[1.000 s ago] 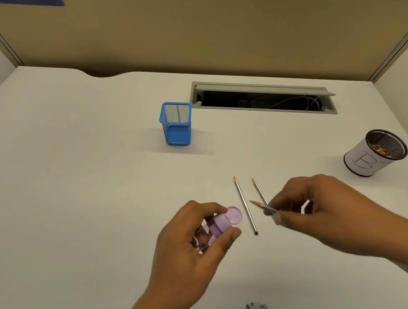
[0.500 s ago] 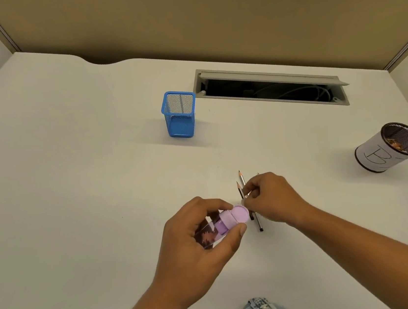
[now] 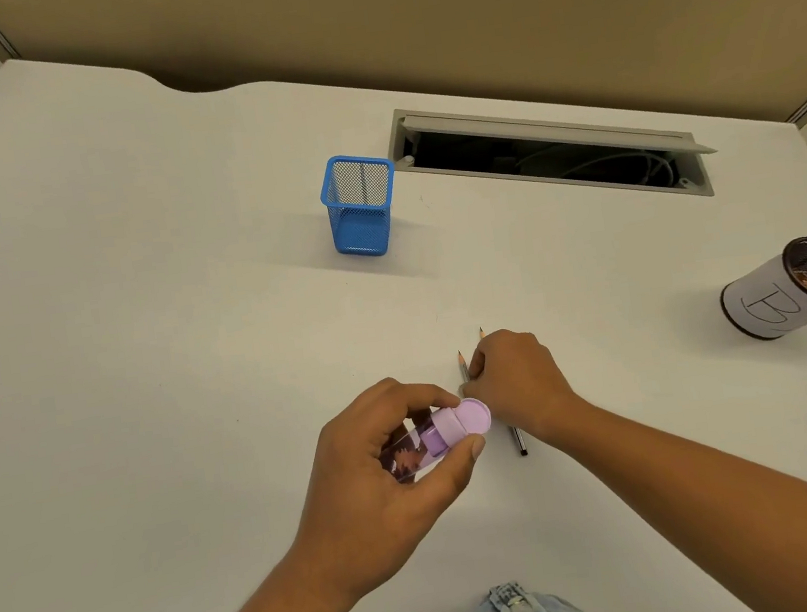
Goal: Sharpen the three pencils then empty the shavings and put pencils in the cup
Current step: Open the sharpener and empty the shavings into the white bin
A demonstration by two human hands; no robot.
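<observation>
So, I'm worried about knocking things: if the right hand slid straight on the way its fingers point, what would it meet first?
The right hand points up-left over the pencils. Beyond them the desk looks bare; the blue mesh cup seems the first thing roughly in line, though depth is unclear.

White desk (image 3: 141, 338); open cable hatch (image 3: 550, 155) at its rear; tan partition (image 3: 406, 15) behind.

One head-worn camera is looking steeply down and forward over a white desk (image 3: 116, 341), sitting close above both hands at the near edge. It is facing a tan partition (image 3: 406, 15) at the far side. No second view is sharing the scene.
</observation>
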